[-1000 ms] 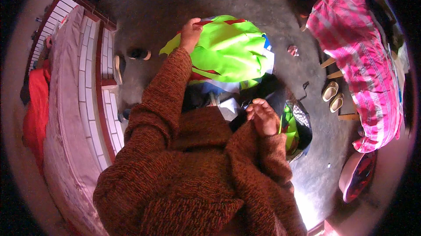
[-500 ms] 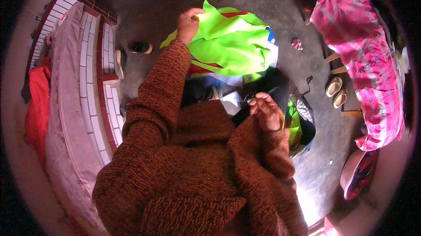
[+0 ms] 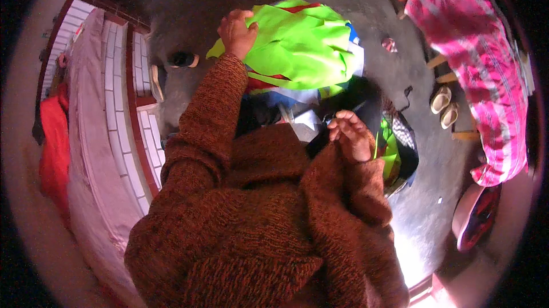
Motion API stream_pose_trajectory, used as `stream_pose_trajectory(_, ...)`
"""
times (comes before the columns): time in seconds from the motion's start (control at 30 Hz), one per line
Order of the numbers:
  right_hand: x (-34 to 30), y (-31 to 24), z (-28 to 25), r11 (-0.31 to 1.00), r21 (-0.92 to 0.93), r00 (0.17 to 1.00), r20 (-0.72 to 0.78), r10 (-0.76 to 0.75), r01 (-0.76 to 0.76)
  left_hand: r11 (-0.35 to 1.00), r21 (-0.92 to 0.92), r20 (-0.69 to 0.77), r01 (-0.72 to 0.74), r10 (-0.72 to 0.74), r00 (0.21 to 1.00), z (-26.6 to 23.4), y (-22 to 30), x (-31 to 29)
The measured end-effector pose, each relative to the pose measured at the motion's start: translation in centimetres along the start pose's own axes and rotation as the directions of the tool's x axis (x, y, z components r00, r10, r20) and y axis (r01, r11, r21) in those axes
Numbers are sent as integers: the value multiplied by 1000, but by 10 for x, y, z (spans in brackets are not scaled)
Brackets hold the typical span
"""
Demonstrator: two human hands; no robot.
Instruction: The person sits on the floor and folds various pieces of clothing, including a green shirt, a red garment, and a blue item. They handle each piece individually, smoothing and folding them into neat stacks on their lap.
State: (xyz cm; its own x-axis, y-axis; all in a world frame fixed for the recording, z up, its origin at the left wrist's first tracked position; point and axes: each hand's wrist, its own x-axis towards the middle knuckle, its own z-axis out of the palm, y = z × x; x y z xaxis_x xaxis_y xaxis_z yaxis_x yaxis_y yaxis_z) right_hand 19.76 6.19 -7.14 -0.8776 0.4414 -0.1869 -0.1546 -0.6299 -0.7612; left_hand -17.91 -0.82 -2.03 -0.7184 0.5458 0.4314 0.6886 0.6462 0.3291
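My left hand [image 3: 237, 33] lies at the left edge of a bright yellow-green cloth [image 3: 303, 45], its fingers apart and the thumb touching the fabric. The cloth spreads over a pile with red, blue and white fabric [image 3: 357, 59] showing at its edges. Nearer to me, my right hand [image 3: 353, 136] is raised with its fingers curled together toward the thumb. What they hold, if anything, is too small to make out. Beside the right wrist sits a dark bag-like bundle [image 3: 407, 162] with more yellow-green cloth [image 3: 389, 145] in it.
On the right, a pink plaid cloth [image 3: 457, 62] covers a wooden-legged piece of furniture, with pale shoes [image 3: 445, 108] beside it and a pink basin [image 3: 469, 211] nearer. A white-tiled ledge [image 3: 117, 102] runs along the left, with dark shoes [image 3: 183, 60] on the floor close by.
My left hand has let go of the raised cloth edge and spread its fingers. The yellow-green cloth now lies flatter. My right hand has risen slightly, its fingers still curled.
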Motion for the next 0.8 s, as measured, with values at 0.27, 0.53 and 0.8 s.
stream_pose_trajectory(0.27, 0, -4, 5, 995, 92, 999, 39, 37, -40, 941, -44, 196, -337, 338, 920, 31, 52, -23)
stream_pose_trajectory(0.53, -31, -34, -35, 951, 72, 953, -60, -297, 301, 924, 27, 237, -381, 365, 900, 46, 65, -35)
stream_pose_trajectory(0.8, -91, -24, -162, 984, -19, 471, -876, -100, 175, 903, 49, 152, -428, 416, 896, 45, 64, -38)
